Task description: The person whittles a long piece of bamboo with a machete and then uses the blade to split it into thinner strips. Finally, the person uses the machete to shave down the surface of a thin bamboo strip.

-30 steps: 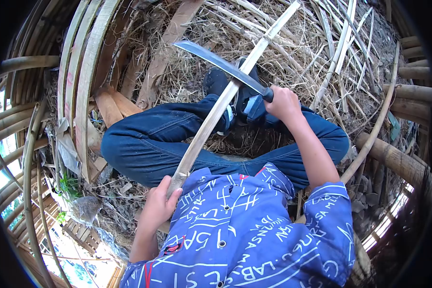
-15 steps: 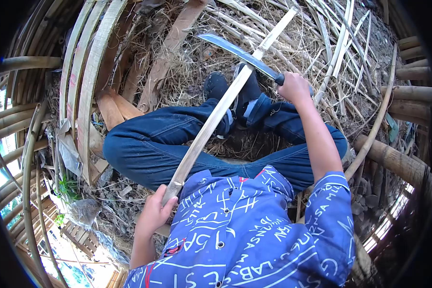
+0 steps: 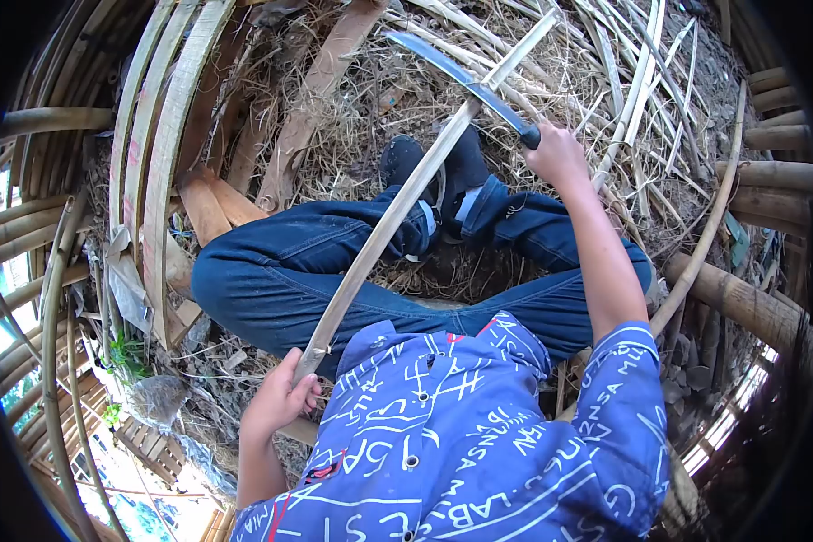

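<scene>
A long pale bamboo strip (image 3: 379,237) runs diagonally from my lap over my shoes to the straw-covered ground. My left hand (image 3: 282,397) is closed around its near end, beside my left hip. In my right hand (image 3: 558,155) is the dark handle of a machete (image 3: 443,63), fingers wrapped round it. The slightly curved blade lies crosswise over the far part of the strip, its tip pointing up and left. Whether the edge bites into the strip cannot be made out.
My crossed legs in jeans (image 3: 271,275) lie under the strip. Several split slats (image 3: 172,144) lean at the left, near brown boards (image 3: 312,117). Thin sticks (image 3: 637,99) and shavings cover the ground ahead. A thick bamboo pole (image 3: 741,294) lies at the right, by the slatted wall.
My left hand has shifted a little left and down with the near end of the strip. The machete has moved slightly up and away, its blade now more steeply angled.
</scene>
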Action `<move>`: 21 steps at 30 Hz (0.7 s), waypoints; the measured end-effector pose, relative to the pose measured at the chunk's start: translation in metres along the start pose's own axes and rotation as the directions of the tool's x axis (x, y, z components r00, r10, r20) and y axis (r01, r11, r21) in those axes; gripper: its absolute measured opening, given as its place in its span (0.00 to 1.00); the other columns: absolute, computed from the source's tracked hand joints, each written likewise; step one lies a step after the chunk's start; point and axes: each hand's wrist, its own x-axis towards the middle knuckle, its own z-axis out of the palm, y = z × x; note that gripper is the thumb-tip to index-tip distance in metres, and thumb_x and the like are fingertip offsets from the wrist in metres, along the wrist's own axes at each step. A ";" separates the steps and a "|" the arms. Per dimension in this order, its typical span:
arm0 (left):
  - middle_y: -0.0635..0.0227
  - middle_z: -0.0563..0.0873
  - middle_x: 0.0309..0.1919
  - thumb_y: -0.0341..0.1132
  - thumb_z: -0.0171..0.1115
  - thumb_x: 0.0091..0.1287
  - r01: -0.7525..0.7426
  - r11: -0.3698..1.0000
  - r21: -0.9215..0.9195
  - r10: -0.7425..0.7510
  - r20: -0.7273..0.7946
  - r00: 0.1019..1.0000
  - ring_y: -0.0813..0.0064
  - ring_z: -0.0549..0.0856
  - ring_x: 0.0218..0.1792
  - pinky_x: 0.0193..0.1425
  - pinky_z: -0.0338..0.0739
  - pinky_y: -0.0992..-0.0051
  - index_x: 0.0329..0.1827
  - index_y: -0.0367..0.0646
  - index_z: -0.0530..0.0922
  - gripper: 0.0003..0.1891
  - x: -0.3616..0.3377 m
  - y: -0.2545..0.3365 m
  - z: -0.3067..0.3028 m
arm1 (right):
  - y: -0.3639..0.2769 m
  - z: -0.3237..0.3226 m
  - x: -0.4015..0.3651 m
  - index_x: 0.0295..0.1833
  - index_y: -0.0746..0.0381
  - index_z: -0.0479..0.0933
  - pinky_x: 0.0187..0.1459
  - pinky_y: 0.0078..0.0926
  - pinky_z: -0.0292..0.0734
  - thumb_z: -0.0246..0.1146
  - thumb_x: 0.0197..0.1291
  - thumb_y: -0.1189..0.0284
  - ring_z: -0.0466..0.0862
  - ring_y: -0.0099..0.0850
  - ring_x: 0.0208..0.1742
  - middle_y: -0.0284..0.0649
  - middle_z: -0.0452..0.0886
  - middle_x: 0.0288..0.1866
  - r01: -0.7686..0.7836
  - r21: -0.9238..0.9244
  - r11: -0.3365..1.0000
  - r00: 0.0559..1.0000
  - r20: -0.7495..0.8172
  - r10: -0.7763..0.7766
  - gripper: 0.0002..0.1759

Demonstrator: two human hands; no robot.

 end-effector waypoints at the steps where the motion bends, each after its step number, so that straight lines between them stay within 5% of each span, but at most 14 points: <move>1: 0.71 0.79 0.25 0.29 0.55 0.73 0.009 0.997 -0.072 -0.009 0.002 1.000 0.84 0.78 0.25 0.29 0.73 0.80 0.47 0.39 0.71 0.05 0.000 0.001 -0.001 | -0.001 0.003 -0.004 0.40 0.62 0.81 0.47 0.47 0.81 0.66 0.50 0.65 0.86 0.50 0.43 0.53 0.85 0.37 -0.004 0.091 0.996 1.000 -0.018 0.006 0.15; 4: 0.73 0.76 0.23 0.30 0.55 0.74 -0.109 0.992 -0.058 0.111 0.032 0.993 0.84 0.75 0.22 0.25 0.70 0.80 0.47 0.39 0.71 0.05 0.009 -0.007 -0.003 | -0.017 -0.001 -0.024 0.38 0.62 0.81 0.46 0.48 0.80 0.65 0.50 0.63 0.86 0.52 0.41 0.54 0.85 0.34 0.052 0.156 0.986 0.999 -0.011 -0.051 0.14; 11: 0.76 0.73 0.20 0.31 0.53 0.75 -0.022 1.000 0.000 0.022 0.064 0.998 0.86 0.70 0.20 0.24 0.67 0.80 0.50 0.39 0.71 0.07 0.014 -0.005 -0.011 | -0.022 0.021 -0.011 0.38 0.61 0.82 0.49 0.45 0.81 0.65 0.50 0.63 0.86 0.49 0.43 0.52 0.86 0.38 0.063 0.093 0.994 0.994 0.080 -0.070 0.14; 14: 0.77 0.71 0.21 0.30 0.51 0.76 -0.058 0.994 -0.093 0.067 0.095 0.993 0.87 0.68 0.19 0.21 0.63 0.83 0.52 0.41 0.70 0.06 0.014 -0.010 -0.009 | -0.004 0.023 0.005 0.41 0.62 0.82 0.50 0.44 0.80 0.67 0.50 0.64 0.86 0.48 0.46 0.51 0.86 0.41 -0.111 0.074 0.991 0.990 0.095 0.104 0.16; 21: 0.78 0.72 0.21 0.31 0.53 0.75 -0.067 0.990 -0.122 0.079 0.090 0.993 0.88 0.70 0.19 0.22 0.65 0.82 0.51 0.39 0.71 0.07 0.024 -0.022 -0.010 | -0.015 0.012 -0.004 0.40 0.62 0.81 0.49 0.46 0.80 0.65 0.50 0.64 0.86 0.50 0.45 0.51 0.86 0.39 -0.032 0.093 0.995 0.999 0.042 0.029 0.14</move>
